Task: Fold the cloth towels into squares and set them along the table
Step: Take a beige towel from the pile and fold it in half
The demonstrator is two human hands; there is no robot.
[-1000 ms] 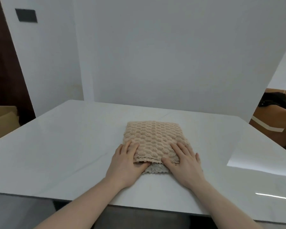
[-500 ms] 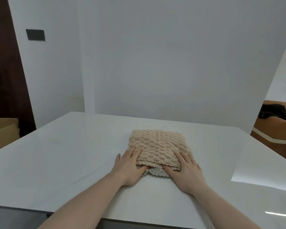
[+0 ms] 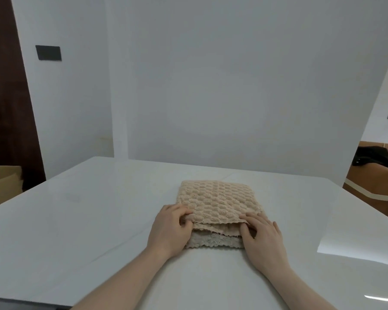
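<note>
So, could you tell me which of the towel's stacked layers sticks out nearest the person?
The bottom layer, paler and greyish. It juts past the tan upper layers, whose near corners the left hand and right hand grip.

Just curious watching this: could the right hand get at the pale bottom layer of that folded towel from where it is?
Probably yes. The right hand already rests at the towel near corner, beside the exposed pale layer, with bare table around.

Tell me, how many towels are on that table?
1: a beige towel, folded, in the table's middle, both hands at its near edge. Its layers could hide another.
</note>
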